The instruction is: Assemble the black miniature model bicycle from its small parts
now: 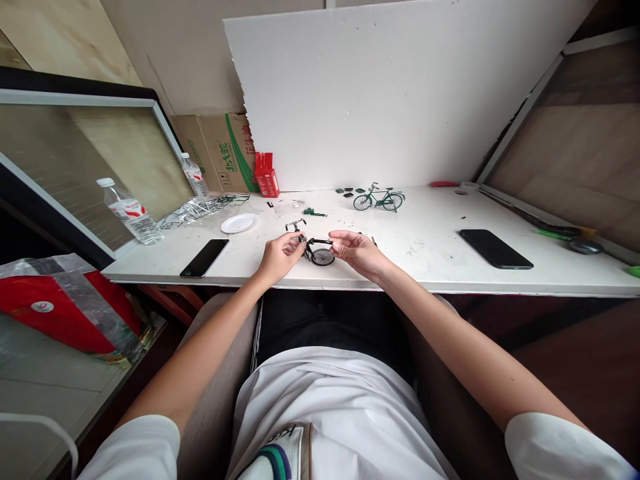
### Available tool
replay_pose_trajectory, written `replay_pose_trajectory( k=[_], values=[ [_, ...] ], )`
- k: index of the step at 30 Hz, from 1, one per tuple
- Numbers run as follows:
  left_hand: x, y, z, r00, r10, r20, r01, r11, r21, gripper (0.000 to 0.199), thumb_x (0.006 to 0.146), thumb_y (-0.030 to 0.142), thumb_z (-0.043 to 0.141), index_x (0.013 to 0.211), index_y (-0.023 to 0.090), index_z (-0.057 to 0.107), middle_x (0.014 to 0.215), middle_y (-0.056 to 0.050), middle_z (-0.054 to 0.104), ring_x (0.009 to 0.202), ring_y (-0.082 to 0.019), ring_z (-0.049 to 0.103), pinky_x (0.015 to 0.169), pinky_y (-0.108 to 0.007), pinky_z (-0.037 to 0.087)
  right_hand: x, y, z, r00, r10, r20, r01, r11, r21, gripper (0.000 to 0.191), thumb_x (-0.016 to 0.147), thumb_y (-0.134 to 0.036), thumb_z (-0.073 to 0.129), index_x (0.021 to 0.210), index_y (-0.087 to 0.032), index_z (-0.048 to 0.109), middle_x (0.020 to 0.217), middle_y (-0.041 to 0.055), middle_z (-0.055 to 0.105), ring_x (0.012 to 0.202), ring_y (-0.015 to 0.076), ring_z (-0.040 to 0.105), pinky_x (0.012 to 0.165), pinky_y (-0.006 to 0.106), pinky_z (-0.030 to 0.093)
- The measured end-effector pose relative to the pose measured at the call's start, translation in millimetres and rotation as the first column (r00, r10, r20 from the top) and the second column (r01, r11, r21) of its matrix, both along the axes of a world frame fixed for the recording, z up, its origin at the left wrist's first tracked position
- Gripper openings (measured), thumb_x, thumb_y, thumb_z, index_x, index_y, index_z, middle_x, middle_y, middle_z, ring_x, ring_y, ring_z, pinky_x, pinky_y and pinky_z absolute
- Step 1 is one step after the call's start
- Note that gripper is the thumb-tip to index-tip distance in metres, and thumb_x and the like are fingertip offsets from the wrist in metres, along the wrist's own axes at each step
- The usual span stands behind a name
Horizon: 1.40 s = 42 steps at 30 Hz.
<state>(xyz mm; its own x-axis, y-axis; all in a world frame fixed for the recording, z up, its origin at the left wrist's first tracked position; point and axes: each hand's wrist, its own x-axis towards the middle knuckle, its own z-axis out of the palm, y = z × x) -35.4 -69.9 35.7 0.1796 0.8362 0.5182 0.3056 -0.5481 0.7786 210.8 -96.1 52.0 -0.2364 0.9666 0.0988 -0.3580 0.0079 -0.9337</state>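
Near the front edge of the white table, a small black model bicycle (323, 256) is held between my two hands. My left hand (281, 257) pinches its handlebar end, with thumb and fingers closed together. On the other side, my right hand (359, 252) has its fingers closed at the end of the black frame, above the wheel. The fingertips hide part of the frame. Behind my hands, a finished-looking green model bicycle (379, 199) stands upright, and a green part (315, 212) lies to its left.
On the white table (420, 267), a black phone (205, 258) lies left and another phone (496, 249) right. A white plate (240, 223), plastic bottles (131, 212), a red box (267, 176) and a cardboard box (223, 150) stand left. A white board (380, 93) rises behind.
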Motion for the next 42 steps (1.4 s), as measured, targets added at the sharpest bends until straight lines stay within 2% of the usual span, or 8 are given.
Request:
replay_pose_trajectory(
  k=[7, 15, 20, 24, 29, 33, 38, 42],
  values=[
    [-1, 1, -1.9, 1.000, -0.011, -0.004, 0.011, 1.000, -0.005, 0.043, 0.091, 0.043, 0.075, 0.124, 0.015, 0.075, 0.086, -0.007, 0.077, 0.070, -0.016, 0.073, 0.065, -0.026, 0.057, -1, -3, 1.5, 1.000, -0.018, 0.001, 0.018, 1.000, -0.001, 0.055, 0.055, -0.040, 0.105, 0.102, -0.023, 0.081, 0.088, -0.0002, 0.071, 0.087, 0.0144, 0.066, 0.095, 0.036, 0.053],
    [-1, 2, -3.4, 0.999, -0.026, -0.021, 0.026, 1.000, -0.011, 0.042, 0.091, 0.044, 0.075, 0.123, 0.016, 0.075, 0.082, -0.005, 0.076, 0.068, -0.015, 0.072, 0.064, -0.026, 0.056, -1, 1, 1.4, 0.960, -0.274, 0.064, 0.268, 0.960, 0.085, 0.055, 0.058, -0.055, 0.100, 0.096, -0.021, 0.080, 0.096, 0.0023, 0.071, 0.081, 0.0126, 0.058, 0.089, 0.034, 0.052],
    [-1, 0, -2.9, 0.999, -0.026, -0.028, 0.026, 1.000, -0.012, 0.043, 0.091, 0.045, 0.074, 0.122, 0.016, 0.075, 0.082, -0.005, 0.076, 0.069, -0.015, 0.072, 0.065, -0.025, 0.056, -1, 1, 1.9, 0.960, -0.268, 0.083, 0.264, 0.963, 0.050, 0.056, 0.058, -0.059, 0.099, 0.094, -0.021, 0.078, 0.098, 0.0031, 0.071, 0.084, 0.0130, 0.060, 0.089, 0.033, 0.053],
    [2, -1, 0.0, 0.999, -0.038, 0.022, 0.039, 0.998, -0.039, 0.045, 0.089, 0.046, 0.077, 0.122, 0.015, 0.075, 0.084, -0.006, 0.078, 0.069, -0.016, 0.074, 0.065, -0.026, 0.058, 4, 1, 4.9, 0.960, -0.268, 0.080, 0.264, 0.963, 0.059, 0.056, 0.057, -0.053, 0.101, 0.096, -0.021, 0.077, 0.096, 0.0033, 0.072, 0.087, 0.0149, 0.064, 0.092, 0.035, 0.055],
    [5, -3, 2.3, 0.995, -0.002, 0.097, 0.010, 0.997, -0.075, 0.046, 0.088, 0.046, 0.078, 0.121, 0.013, 0.075, 0.087, -0.008, 0.078, 0.072, -0.019, 0.077, 0.068, -0.029, 0.062, 7, 1, 9.5, 0.978, -0.206, -0.006, 0.207, 0.978, 0.039, 0.054, 0.055, -0.039, 0.105, 0.097, -0.022, 0.076, 0.093, 0.0040, 0.074, 0.097, 0.0209, 0.072, 0.104, 0.043, 0.057],
    [5, -3, 2.3, 0.991, 0.003, 0.136, 0.011, 0.995, -0.101, 0.046, 0.088, 0.045, 0.079, 0.121, 0.013, 0.075, 0.090, -0.010, 0.079, 0.074, -0.020, 0.078, 0.071, -0.031, 0.064, 2, -3, 11.2, 0.992, -0.122, -0.028, 0.122, 0.992, 0.030, 0.053, 0.056, -0.035, 0.105, 0.099, -0.022, 0.077, 0.091, 0.0020, 0.072, 0.099, 0.0209, 0.074, 0.109, 0.043, 0.056],
    [6, -3, 5.4, 0.986, 0.013, 0.165, 0.009, 0.991, -0.133, 0.045, 0.087, 0.044, 0.080, 0.119, 0.013, 0.074, 0.090, -0.010, 0.080, 0.074, -0.021, 0.079, 0.072, -0.032, 0.065, -1, -9, 15.5, 0.996, 0.035, 0.084, -0.041, 0.997, 0.065, 0.051, 0.063, -0.042, 0.101, 0.104, -0.022, 0.079, 0.103, 0.0043, 0.075, 0.099, 0.0203, 0.073, 0.105, 0.042, 0.057],
    [6, -2, 6.4, 0.984, 0.026, 0.177, 0.001, 0.988, -0.151, 0.044, 0.087, 0.044, 0.080, 0.118, 0.014, 0.074, 0.090, -0.010, 0.081, 0.074, -0.022, 0.080, 0.072, -0.031, 0.064, 6, -8, 15.1, 0.979, 0.064, 0.194, -0.086, 0.991, 0.106, 0.047, 0.073, -0.046, 0.096, 0.110, -0.023, 0.079, 0.105, 0.0045, 0.075, 0.097, 0.0192, 0.073, 0.102, 0.040, 0.056]
  ],
)
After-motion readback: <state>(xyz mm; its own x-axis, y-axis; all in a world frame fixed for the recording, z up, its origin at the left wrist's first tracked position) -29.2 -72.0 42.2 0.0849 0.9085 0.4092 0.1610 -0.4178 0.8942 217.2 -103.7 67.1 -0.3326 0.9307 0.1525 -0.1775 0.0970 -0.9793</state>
